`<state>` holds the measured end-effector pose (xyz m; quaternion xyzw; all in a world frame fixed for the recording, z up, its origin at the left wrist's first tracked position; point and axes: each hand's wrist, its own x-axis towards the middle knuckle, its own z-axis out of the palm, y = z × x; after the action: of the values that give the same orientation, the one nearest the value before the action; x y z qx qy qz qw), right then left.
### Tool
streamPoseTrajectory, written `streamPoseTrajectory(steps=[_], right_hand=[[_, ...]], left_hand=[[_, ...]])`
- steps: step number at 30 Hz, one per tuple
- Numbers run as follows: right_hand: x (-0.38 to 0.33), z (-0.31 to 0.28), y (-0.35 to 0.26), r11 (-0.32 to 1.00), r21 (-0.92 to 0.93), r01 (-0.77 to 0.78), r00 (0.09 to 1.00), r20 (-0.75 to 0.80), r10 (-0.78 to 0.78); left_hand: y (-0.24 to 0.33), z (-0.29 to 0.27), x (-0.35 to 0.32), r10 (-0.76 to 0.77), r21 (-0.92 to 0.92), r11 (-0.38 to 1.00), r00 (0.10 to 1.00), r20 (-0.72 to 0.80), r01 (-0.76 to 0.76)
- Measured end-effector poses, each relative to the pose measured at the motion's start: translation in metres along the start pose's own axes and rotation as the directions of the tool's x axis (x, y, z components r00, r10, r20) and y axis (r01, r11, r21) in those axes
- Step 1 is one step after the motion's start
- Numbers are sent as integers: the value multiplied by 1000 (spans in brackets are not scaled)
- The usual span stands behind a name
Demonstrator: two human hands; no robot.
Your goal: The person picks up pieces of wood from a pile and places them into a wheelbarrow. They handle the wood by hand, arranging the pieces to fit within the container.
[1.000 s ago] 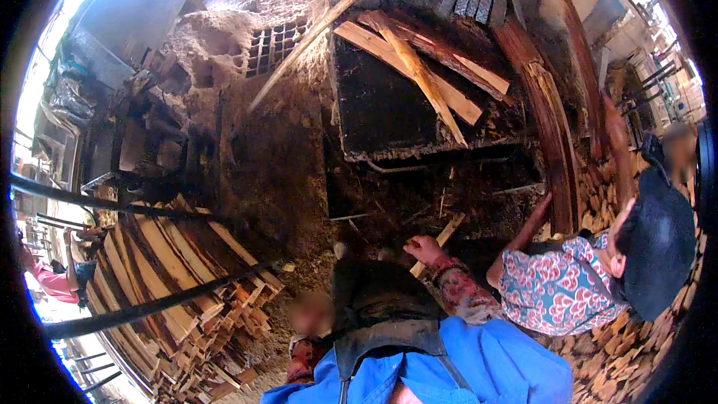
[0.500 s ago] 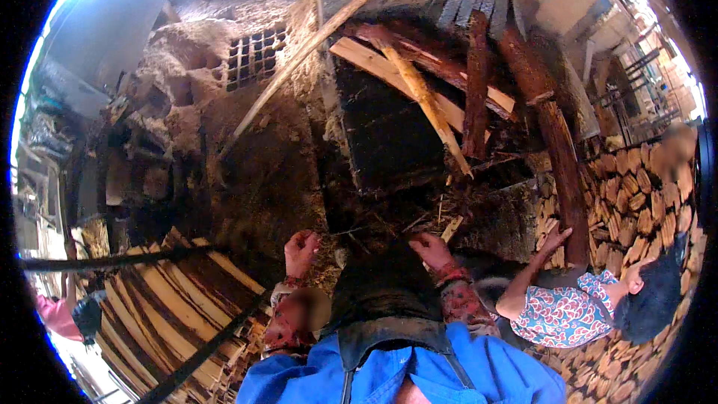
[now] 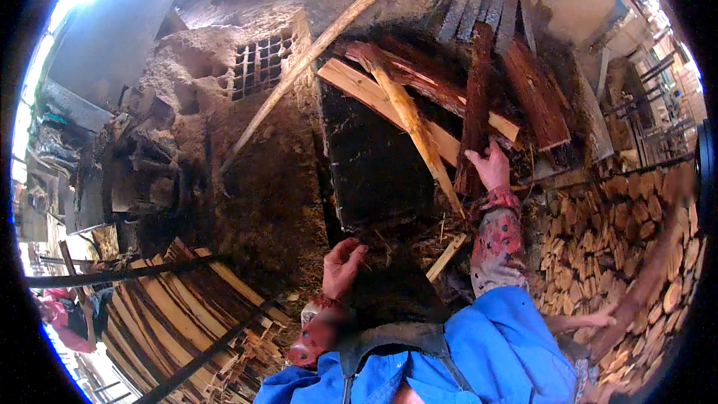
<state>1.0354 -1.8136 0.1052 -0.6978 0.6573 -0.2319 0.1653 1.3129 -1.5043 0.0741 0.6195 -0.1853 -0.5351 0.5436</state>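
- Up right: dark reddish split log [image 3: 476,97], rough, long, standing nearly upright among the firewood heaped at the dark furnace opening [image 3: 374,157].
- Right hand [image 3: 491,167] at the log's lower end, fingers wrapped round it.
- Left hand [image 3: 340,268] lower down, fingers loosely curled, gripping nothing, just beside the opening's bottom edge.
- Crowded either side: pale plank [image 3: 389,101] and pale branch [image 3: 415,131] crossing left of the log, broad reddish slab [image 3: 535,93] right.
- Open room only on the earthen slope [image 3: 262,202] left.
- Count: one held log, two pale pieces, one long pole [image 3: 314,56]; stacked billets [image 3: 598,232] right, too many to count.
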Motion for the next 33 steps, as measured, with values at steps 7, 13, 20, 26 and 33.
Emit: streamPoseTrajectory(steps=[7,13,20,26,33], right_hand=[[27,16,46,893,448,-43,998,68,14],[-24,-47,29,917,391,83,997,-40,-73],[68,-24,13,902,408,141,921,281,-271],[152,13,-36,875,-51,481,876,68,-478],[189,66,-50,901,-266,342,916,309,-256]], left_hand=[[18,49,18,69,165,983,995,76,-81],[18,72,35,21,195,980,997,77,-35],[34,103,44,67,187,979,992,108,-86],[32,99,36,46,143,988,996,75,-56],[2,96,24,115,155,980,990,85,-127]])
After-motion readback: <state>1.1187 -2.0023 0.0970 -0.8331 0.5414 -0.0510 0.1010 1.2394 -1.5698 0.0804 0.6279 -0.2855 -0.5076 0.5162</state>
